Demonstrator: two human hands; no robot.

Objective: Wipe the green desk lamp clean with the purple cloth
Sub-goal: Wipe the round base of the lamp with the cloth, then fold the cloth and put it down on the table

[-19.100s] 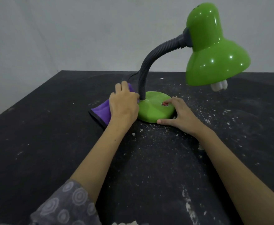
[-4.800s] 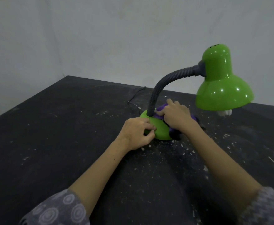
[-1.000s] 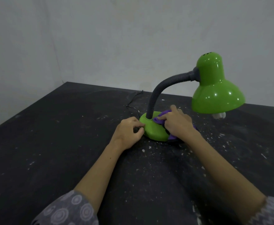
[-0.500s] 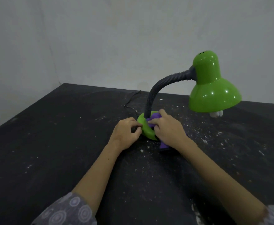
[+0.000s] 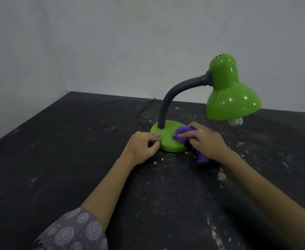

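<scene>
Green lamp [image 5: 168, 139] shade facing down-right, right hand [image 5: 205, 139] gripping purple cloth [image 5: 181, 135]

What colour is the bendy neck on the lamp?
Dark grey. The ribbed neck shows clearly in the head view, between the green base and green shade.

Black table [image 5: 61, 159] strewn with whitish crumbs [image 5: 166, 157], possibly plaster, pale wall [image 5: 112, 42]

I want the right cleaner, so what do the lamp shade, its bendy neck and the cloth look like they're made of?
Lamp shade: glossy green, painted metal or hard plastic; sharp bright highlights, which one cannot be told.
Neck: matte grey ribbed flexible tube; the ridges show, material unclear.
Purple cloth: soft fabric, perhaps microfibre; it bunches under the right hand.
</scene>
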